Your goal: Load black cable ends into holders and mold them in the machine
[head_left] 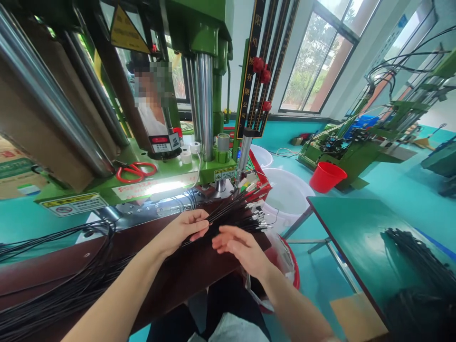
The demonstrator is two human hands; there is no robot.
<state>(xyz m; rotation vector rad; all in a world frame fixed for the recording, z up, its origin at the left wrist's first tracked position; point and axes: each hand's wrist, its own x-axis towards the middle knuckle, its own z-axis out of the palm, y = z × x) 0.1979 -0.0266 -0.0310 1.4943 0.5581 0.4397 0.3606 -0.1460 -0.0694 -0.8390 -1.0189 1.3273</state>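
While your left hand (195,225) pinches a thin bunch of black cables (228,206) between thumb and fingers, your right hand (238,244) hovers just beside it, fingers loosely curved, with a gap between it and the bunch. Your held cables are over the dark red bench (192,275), in front of the green press (204,33). Red-handled scissors (137,171) rest on its ledge, and to your right a red bucket (327,177) stands on the floor

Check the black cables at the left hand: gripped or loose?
Gripped: the left hand pinches the black cables, which run out beyond it.
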